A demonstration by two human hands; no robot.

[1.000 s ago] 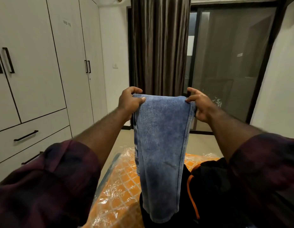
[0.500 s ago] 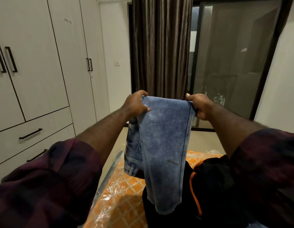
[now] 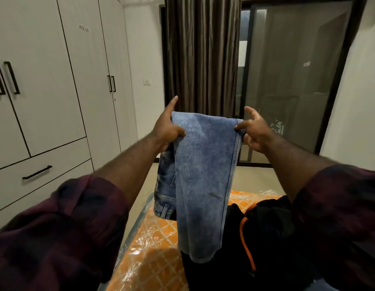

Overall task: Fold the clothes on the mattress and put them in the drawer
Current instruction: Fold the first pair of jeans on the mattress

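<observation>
Denim jeans (image 3: 203,175) are hanging toward 6 o'clock, long axis vertical; your left hand (image 3: 165,127) and right hand (image 3: 256,131) are pinching the top corners, level.

dark maroon plaid sleeves (image 3: 62,223), rolled above both bare forearms.

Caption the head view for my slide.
Left hand and right hand pinch doubled-over blue jeans aloft above a black garment on the orange mattress.
</observation>
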